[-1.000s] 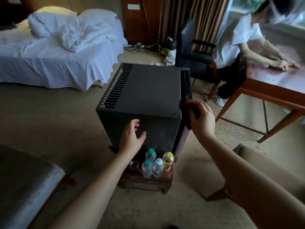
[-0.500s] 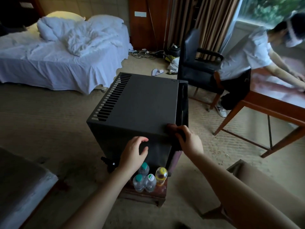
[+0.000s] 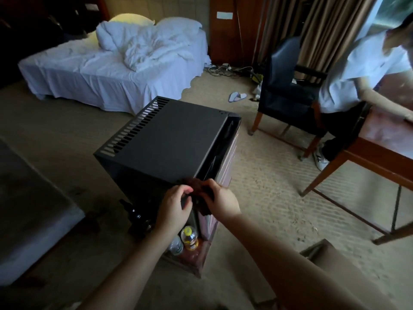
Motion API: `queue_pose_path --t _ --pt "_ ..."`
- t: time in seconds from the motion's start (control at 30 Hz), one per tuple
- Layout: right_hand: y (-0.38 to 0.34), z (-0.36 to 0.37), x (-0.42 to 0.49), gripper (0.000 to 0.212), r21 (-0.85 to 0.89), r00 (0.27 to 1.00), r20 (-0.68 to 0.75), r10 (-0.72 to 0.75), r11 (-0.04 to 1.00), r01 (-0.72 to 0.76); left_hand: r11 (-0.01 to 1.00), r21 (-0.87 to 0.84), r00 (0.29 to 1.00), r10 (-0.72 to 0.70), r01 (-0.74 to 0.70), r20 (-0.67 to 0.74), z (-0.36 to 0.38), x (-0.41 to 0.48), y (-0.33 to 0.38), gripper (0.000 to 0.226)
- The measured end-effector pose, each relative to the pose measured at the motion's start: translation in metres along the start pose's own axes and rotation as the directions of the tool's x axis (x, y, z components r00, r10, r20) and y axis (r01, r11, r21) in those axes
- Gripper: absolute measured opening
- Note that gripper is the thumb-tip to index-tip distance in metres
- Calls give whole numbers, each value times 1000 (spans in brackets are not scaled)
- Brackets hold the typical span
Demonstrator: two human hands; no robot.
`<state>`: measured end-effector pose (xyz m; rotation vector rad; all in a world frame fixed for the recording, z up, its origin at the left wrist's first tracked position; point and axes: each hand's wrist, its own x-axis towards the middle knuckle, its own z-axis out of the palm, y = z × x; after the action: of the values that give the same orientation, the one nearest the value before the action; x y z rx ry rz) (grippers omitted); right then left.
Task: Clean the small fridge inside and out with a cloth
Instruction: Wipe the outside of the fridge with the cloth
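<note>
**Two-Handed Grip at Corner**

Head view: fingers of my left hand (image 3: 173, 205) and right hand (image 3: 220, 201) curl round the dark-brown cloth (image 3: 199, 193), at the near top corner of the small black metal box fridge (image 3: 169, 139). Earlier, my left hand lay open on the fridge side.

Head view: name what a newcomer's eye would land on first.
The dark small fridge fills mid-frame. At its near top corner the left hand and right hand both hold a dark red cloth. Behind, upper left, lies an unmade white bed.
</note>
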<state>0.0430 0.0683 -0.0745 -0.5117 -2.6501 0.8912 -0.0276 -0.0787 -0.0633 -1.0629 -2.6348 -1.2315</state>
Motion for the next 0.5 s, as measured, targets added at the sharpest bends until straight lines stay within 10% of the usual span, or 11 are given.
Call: queue_pose_path --t 0.3,0.5 --pt "36 -34 -8 22 106 978 -106 179 980 -168 945 262 952 118 -195 282 6 41 17 24" --pt "64 -51 34 20 182 978 -107 180 970 -158 877 430 972 144 -212 185 30 46 13 20"
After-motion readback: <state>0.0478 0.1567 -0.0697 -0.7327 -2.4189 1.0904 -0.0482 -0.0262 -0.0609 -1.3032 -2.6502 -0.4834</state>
